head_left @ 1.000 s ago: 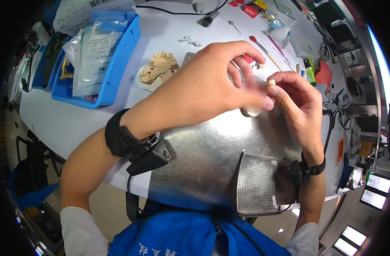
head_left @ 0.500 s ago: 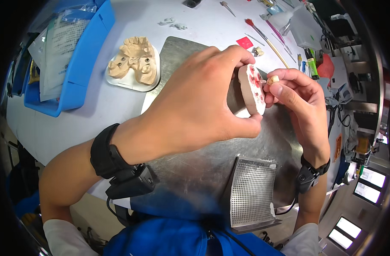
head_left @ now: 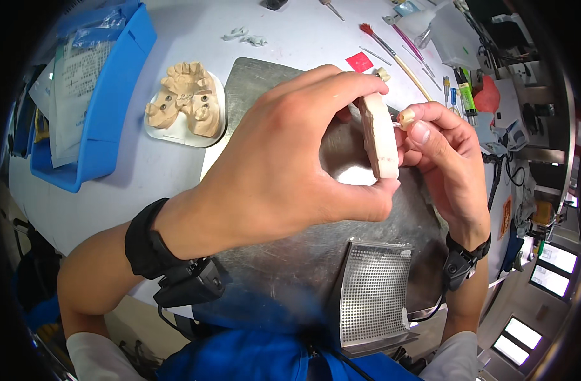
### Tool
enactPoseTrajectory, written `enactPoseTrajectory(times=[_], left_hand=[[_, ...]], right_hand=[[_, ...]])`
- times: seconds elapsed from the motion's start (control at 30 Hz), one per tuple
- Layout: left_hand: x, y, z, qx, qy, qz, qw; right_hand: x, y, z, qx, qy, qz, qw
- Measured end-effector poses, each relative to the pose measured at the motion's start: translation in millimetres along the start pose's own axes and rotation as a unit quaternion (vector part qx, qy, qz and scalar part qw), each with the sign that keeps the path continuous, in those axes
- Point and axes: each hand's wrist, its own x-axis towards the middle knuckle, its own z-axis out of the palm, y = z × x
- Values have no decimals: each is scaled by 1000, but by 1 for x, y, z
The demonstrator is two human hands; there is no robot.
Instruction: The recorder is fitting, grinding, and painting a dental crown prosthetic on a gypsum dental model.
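Observation:
My left hand (head_left: 281, 149) grips a pale plaster dental base (head_left: 381, 140) by its two ends, thumb at the near end and fingers at the far one. The base is upright and nearly edge-on, so its right-hand face is hidden. Just right of that face, my right hand (head_left: 449, 149) pinches a small cream-coloured tooth piece (head_left: 406, 117) between thumb and fingers. A thin pin-like part shows between tooth piece and base; I cannot tell whether it touches the base. Both hands are above a grey metal plate (head_left: 265, 260).
Left of the plate stands a tan dental arch model (head_left: 195, 95) on a white base. A blue bin (head_left: 115, 124) holds bagged papers. Farther back are a red square (head_left: 359, 61), a small tooth-like piece (head_left: 382, 74) and a red-tipped brush (head_left: 395, 56). A perforated metal sheet (head_left: 376, 292) lies near me.
My left hand has turned the plaster base, and its face with red-marked holes has gone out of sight. The tooth piece is tilted differently in my right fingers. The whole view has shifted slightly.

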Motion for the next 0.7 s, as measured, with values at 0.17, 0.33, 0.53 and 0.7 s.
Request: enactPoseTrajectory(times=[0.17,0.33,0.53,0.7], left_hand=[[1,-3,-1,14,8,32,999],[1,-3,-4,-1,-16,33,999],[1,-3,-4,-30,-38,21,999],[2,1,-5,-62,-51,9,997]], right_hand=[[-1,0,2,-15,3,2,1000],[-3,-3,2,-28,-3,-17,999],[-5,-5,6,-120,-13,-65,990],[-9,-9,8,-128,2,-53,990]])
